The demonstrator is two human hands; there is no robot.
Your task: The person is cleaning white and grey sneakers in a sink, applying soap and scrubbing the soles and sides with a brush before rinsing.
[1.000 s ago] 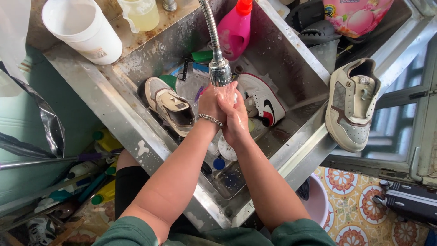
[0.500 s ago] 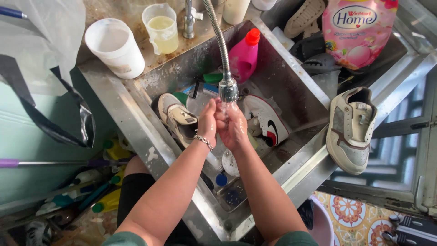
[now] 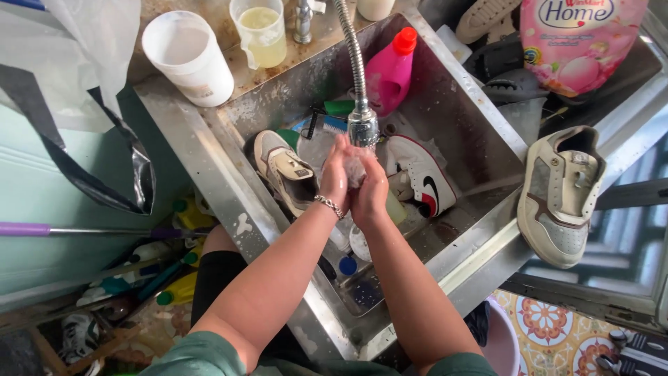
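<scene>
White cup (image 3: 188, 57) sitting far left on the table edge. Left hand (image 3: 335, 177) and right hand (image 3: 369, 189) pressing palm to palm under the faucet head (image 3: 362, 127), each grip folded against the other, over the steel sink (image 3: 456, 115). Red-and-white sneaker (image 3: 421, 174) lying inside; grey sneaker (image 3: 562, 195) resting on the rim at right.
</scene>
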